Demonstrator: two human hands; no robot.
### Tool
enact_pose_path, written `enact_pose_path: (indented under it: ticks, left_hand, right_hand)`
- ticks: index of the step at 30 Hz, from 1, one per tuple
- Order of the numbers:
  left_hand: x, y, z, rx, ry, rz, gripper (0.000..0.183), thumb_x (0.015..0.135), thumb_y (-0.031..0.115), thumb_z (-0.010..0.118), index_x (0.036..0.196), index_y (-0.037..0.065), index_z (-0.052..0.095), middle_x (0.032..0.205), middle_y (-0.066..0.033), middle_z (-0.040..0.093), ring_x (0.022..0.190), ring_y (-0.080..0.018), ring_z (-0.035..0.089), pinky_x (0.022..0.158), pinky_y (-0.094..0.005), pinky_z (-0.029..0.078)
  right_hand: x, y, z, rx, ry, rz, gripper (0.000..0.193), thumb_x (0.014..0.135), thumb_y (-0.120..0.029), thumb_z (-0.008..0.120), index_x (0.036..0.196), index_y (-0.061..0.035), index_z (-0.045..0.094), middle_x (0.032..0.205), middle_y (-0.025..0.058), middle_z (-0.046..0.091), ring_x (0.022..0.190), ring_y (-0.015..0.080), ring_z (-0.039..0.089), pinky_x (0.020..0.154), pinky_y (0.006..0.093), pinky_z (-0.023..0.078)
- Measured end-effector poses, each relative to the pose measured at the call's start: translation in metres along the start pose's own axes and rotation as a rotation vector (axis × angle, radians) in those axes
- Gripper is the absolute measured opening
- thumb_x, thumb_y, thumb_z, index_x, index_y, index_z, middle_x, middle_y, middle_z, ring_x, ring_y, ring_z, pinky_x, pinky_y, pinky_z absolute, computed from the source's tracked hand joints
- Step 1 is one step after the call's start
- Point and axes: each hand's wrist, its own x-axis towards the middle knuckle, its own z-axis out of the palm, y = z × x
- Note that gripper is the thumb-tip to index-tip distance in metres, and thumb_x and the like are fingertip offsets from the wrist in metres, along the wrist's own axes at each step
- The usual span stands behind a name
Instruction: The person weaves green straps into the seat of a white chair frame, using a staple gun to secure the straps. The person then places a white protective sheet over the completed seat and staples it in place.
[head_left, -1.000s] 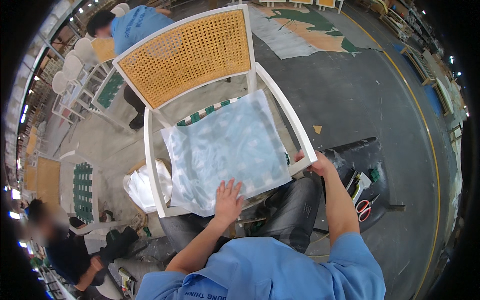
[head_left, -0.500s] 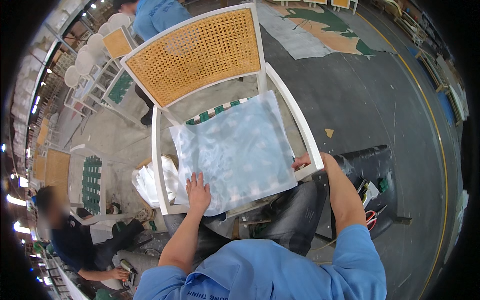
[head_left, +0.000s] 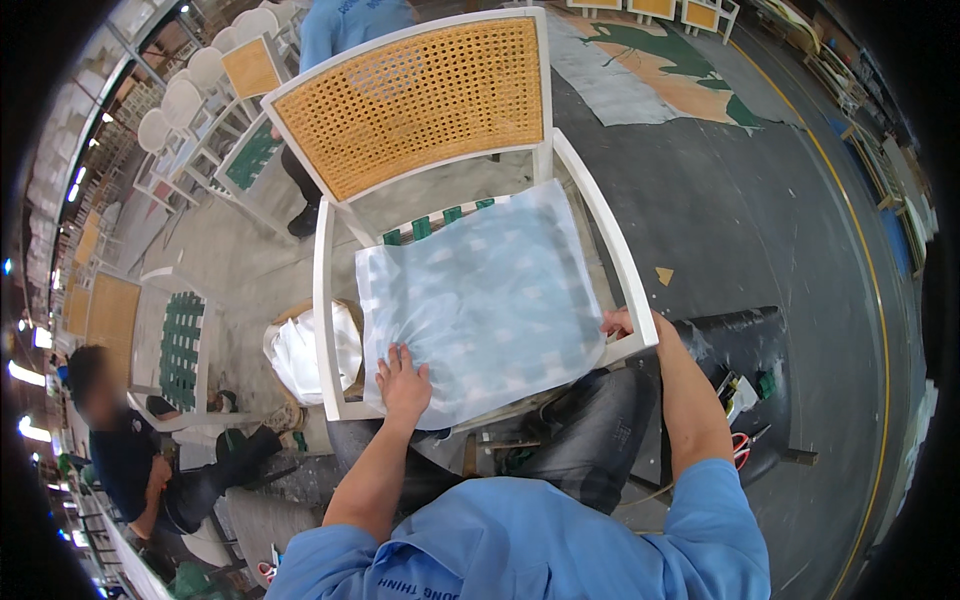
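A white-framed armchair [head_left: 640,285] with a woven cane back [head_left: 415,105] stands upright in front of me. Over its seat lies a thin translucent white sheet [head_left: 490,300], with the green webbing [head_left: 452,215] showing faintly through and plainly at the back edge. My left hand [head_left: 403,385] rests palm down on the sheet's near left corner, fingers outstretched, with small creases fanning out from it. At the seat's right side, my right hand [head_left: 620,323] has its fingers curled by the sheet's edge. The chair arm partly covers that hand, and I cannot make out what is in it.
A black padded stool [head_left: 745,340] with red-handled scissors [head_left: 742,450] stands at my right. White material fills a box [head_left: 312,350] left of the chair. A seated co-worker [head_left: 135,450] is at far left, near another webbed chair [head_left: 183,350]; another person [head_left: 345,30] stands behind.
The sheet lies flatter on the seat, and the webbing shows through more. My hands stay at about the same spots on the chair. The seated co-worker's hand has drawn back toward the body.
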Motion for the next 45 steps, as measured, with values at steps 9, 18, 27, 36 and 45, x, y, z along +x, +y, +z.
enact_pose_path:
  ticks: [9,18,27,36,45]
  left_hand:
    - [0.019,0.002,-0.009,0.020,-0.109,-0.071,0.078,0.102,0.046,0.050,0.164,0.008,0.023,0.172,-0.0111,0.016,0.155,-0.0461,0.018,0.125,-0.0586,0.017]
    - [0.037,-0.011,-0.013,-0.005,-0.086,-0.047,0.078,0.102,0.045,0.050,0.166,0.013,0.018,0.173,-0.0090,0.014,0.156,-0.0452,0.015,0.126,-0.0588,0.014]
    - [0.028,0.001,0.004,-0.024,-0.017,0.074,0.075,0.102,0.042,0.054,0.164,0.012,0.024,0.171,-0.0143,0.017,0.156,-0.0474,0.014,0.125,-0.0608,0.014]
    - [0.022,-0.002,0.005,0.011,0.082,0.144,0.073,0.101,0.040,0.057,0.163,0.013,0.029,0.172,-0.0109,0.019,0.155,-0.0469,0.017,0.124,-0.0611,0.015]
    - [-0.013,0.019,0.032,0.009,0.071,0.497,0.067,0.102,0.040,0.055,0.162,0.019,0.034,0.170,-0.0100,0.023,0.155,-0.0468,0.017,0.123,-0.0635,0.014]
  right_hand:
    - [0.009,0.008,-0.001,-0.043,0.051,0.087,0.041,0.101,-0.040,0.066,0.100,-0.0008,0.079,0.084,0.0076,0.073,0.065,0.0139,0.063,0.063,0.0310,0.053]
    - [0.010,0.003,0.012,0.069,0.073,0.083,0.038,0.102,-0.036,0.066,0.100,-0.0002,0.078,0.084,0.0062,0.071,0.064,0.0129,0.059,0.061,0.0296,0.052]
    - [0.004,0.001,0.008,0.024,0.092,0.114,0.036,0.099,-0.036,0.071,0.105,-0.0018,0.079,0.085,0.0038,0.071,0.069,0.0113,0.060,0.064,0.0277,0.052]
    - [0.003,-0.006,0.011,0.012,0.086,0.119,0.033,0.097,-0.034,0.075,0.102,-0.0019,0.079,0.083,0.0036,0.070,0.069,0.0118,0.060,0.063,0.0275,0.052]
    - [0.008,-0.001,0.011,0.032,0.105,0.127,0.034,0.096,-0.034,0.076,0.101,-0.0007,0.079,0.087,0.0056,0.071,0.070,0.0126,0.060,0.063,0.0283,0.051]
